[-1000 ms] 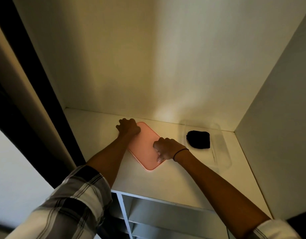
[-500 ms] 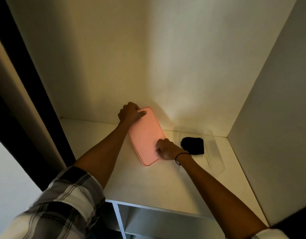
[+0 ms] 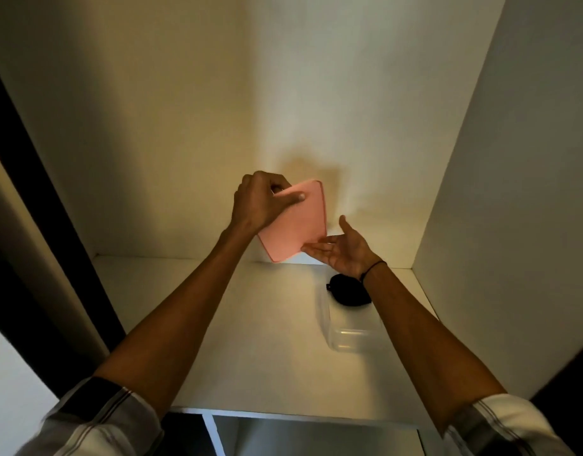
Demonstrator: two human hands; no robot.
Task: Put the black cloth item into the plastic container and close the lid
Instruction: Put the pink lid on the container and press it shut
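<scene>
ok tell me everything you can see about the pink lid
The pink lid is a flat, matte rectangle with rounded corners and a thin raised rim, plastic by the look of it. It is held in the air, tilted, above the shelf. The left hand grips its upper edge, thumb across the face; the open right hand touches its lower corner with its fingertips.

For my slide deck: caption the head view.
Left hand lifts the pink lid, right hand open beneath; black cloth sits in the clear container.

Shelf (image 3: 250, 340) left of clear container (image 3: 352, 337) bare; side walls (image 3: 513, 192) hem reach.
</scene>
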